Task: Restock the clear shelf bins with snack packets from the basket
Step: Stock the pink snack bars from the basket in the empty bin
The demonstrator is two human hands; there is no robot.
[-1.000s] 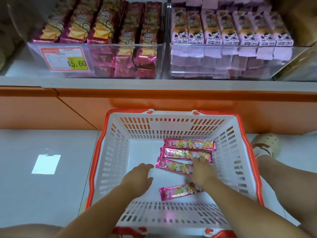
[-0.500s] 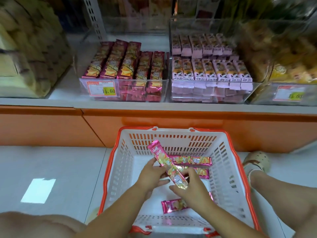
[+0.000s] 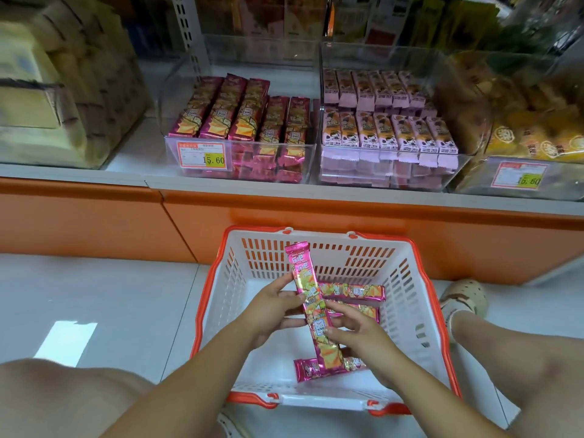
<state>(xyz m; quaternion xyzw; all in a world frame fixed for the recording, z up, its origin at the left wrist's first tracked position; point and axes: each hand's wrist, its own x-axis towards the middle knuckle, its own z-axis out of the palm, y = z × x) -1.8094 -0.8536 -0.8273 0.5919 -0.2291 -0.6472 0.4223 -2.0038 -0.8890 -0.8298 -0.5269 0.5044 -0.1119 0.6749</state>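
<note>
A long pink snack packet [image 3: 311,306] is held upright over the white basket [image 3: 410,279], which has an orange rim. My left hand [image 3: 273,308] pinches the packet near its middle. My right hand [image 3: 357,335] holds its lower part between thumb and fingers. Two more pink packets [image 3: 354,290] lie at the back of the basket floor, and another [image 3: 308,369] lies near the front, partly under the held one. A clear shelf bin [image 3: 240,165] above holds matching magenta packets.
A second clear bin [image 3: 388,165] of pale pink packets stands to the right, with a bin of yellow snacks [image 3: 534,134] beyond. The orange shelf base [image 3: 316,216] runs behind the basket. My knee [image 3: 47,393] is at the lower left and a sandalled foot [image 3: 463,298] right of the basket.
Both hands reached into the basket, then lifted one pink packet from it. The packet now stands more upright. The view tilted up toward the shelf.
</note>
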